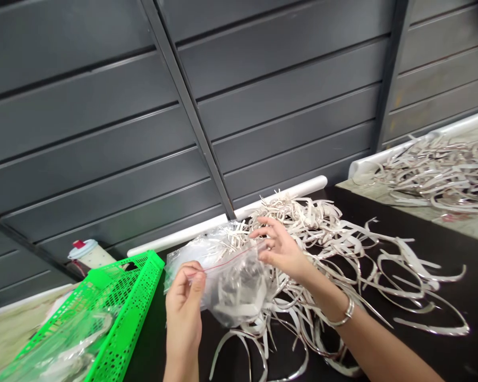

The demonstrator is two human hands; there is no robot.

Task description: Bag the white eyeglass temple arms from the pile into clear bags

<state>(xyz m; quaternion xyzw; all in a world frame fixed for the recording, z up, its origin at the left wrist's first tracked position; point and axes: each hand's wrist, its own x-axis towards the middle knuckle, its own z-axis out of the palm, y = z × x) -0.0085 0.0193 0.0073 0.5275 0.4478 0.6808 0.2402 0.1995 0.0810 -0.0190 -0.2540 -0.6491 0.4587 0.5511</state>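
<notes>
A clear zip-lock bag (239, 289) with a red line along its mouth hangs over the dark table in front of me. My left hand (186, 297) pinches the bag's left top corner between thumb and fingers. At the other end of the mouth is my right hand (281, 249), its fingers curved and spread, with the thumb close to the bag's edge. Pale curved shapes show through the plastic; I cannot tell whether they lie inside or behind it. Beneath and beyond is a tangled heap of curved, shiny silver-and-white bands (342, 244).
More clear plastic bags (195, 252) lie behind the left hand. A green perforated basket (123, 323) at left holds bagged pieces. Behind it stands a lidded cup (90, 254). Another band pile (454, 170) covers the right-hand surface. White tubes (287, 191) line the grey panelled wall (287, 101).
</notes>
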